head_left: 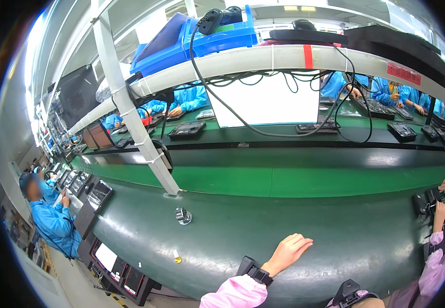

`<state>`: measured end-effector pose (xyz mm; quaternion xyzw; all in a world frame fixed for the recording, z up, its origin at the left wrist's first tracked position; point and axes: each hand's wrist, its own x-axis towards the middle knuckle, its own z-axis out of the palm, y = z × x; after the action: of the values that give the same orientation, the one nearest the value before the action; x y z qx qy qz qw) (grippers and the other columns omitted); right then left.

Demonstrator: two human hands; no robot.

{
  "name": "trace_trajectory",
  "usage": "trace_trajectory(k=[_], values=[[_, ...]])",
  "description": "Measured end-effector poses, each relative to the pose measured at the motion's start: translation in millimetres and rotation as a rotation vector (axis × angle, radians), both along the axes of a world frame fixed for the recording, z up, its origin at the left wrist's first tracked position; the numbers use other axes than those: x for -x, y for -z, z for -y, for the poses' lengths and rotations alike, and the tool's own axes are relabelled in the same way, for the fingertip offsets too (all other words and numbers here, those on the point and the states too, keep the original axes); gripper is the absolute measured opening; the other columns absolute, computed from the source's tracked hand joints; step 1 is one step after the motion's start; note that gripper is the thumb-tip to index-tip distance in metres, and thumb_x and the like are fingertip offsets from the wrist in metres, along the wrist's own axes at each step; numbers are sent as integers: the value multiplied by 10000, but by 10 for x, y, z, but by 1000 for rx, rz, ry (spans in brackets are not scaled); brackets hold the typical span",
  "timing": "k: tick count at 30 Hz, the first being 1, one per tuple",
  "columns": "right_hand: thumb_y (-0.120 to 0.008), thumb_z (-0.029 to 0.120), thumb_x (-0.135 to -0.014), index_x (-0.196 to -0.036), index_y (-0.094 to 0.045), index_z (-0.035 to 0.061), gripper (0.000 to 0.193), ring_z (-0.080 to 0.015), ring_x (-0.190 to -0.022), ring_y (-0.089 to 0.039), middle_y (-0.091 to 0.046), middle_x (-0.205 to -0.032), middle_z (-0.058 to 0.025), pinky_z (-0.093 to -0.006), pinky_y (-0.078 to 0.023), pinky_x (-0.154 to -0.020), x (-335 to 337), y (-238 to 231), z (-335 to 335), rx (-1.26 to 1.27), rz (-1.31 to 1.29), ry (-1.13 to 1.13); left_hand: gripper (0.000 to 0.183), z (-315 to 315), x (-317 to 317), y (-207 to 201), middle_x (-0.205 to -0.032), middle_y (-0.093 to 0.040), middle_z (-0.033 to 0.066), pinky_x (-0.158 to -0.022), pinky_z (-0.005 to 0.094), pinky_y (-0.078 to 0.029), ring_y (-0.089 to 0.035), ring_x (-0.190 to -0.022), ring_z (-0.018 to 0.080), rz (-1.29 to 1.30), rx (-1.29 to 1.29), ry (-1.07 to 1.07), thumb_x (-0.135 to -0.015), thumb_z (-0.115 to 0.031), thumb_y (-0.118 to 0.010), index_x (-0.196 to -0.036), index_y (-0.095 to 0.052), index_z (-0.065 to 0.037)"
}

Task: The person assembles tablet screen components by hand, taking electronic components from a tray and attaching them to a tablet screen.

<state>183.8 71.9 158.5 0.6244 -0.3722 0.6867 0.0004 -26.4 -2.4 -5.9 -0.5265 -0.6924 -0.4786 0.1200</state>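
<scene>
My left hand (pixel 288 252) rests over the green worktable (pixel 232 226), palm down, fingers stretched to the right and holding nothing I can see. A black strapped device (pixel 254 270) sits on its wrist, below which comes a pink sleeve. Only a sliver of my right hand (pixel 369 303) shows at the lower edge, beside another black wrist device (pixel 349 293); its fingers are out of the picture. Nearest things on the table, to the left, are a small yellow-and-clear object (pixel 177 256) and a shiny metal round piece (pixel 183 216).
A white post (pixel 135 123) meets the table's far side; a green conveyor strip (pixel 284 180) runs behind. Overhead, a white beam (pixel 253 57) carries blue bins (pixel 220 38) and cables. Right, a pink-sleeved person's hands (pixel 440 215) touch black parts. Left stands a blue-clad person (pixel 53 220).
</scene>
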Motion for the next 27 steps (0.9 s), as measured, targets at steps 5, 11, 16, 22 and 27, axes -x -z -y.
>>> trace_trajectory(k=[5, 11, 16, 22, 27], values=[[-555, 242, -942, -909, -668, 48, 227, -254, -708, -591, -623, -839, -102, -363, -481, -610, -21, 6, 27, 12, -111, -54, 113, -18, -3, -8, -728, -571, 50, -627, 308, -468, -567, -683, 205, -4, 1, 11, -815, -93, -678, -916, -665, -44], [-518, 220, -958, -927, -672, 48, 234, -267, -719, -590, -623, -843, -123, -360, -473, -607, -124, 134, 145, 12, -7, 109, 116, -7, -1, -7, -731, -573, 48, -627, 307, -468, -569, -684, 204, 7, -1, 17, -812, -89, -680, -917, -664, -42], [-462, 132, -958, -862, -669, 47, 244, -302, -674, -570, -596, -797, -135, -373, -464, -575, -59, 122, 146, 87, 8, 88, 114, 21, 16, -13, -732, -572, 49, -630, 309, -468, -569, -686, 205, -2, -4, 8, -811, -87, -681, -914, -662, -41], [-461, 76, -926, -834, -664, 67, 223, -289, -641, -553, -564, -750, -127, -349, -451, -520, 59, 13, 46, -9, -75, 79, 114, 36, 16, 0, -734, -571, 51, -637, 311, -470, -571, -691, 209, 0, -8, -4, -810, -89, -680, -912, -660, -42], [-438, 136, -963, -851, -676, 87, 267, -273, -673, -578, -596, -799, -127, -341, -462, -530, 65, 75, 82, 6, -57, 53, 114, 14, 2, -12, -736, -572, 50, -637, 313, -471, -571, -695, 209, -4, -15, 4, -812, -91, -678, -912, -659, -42]])
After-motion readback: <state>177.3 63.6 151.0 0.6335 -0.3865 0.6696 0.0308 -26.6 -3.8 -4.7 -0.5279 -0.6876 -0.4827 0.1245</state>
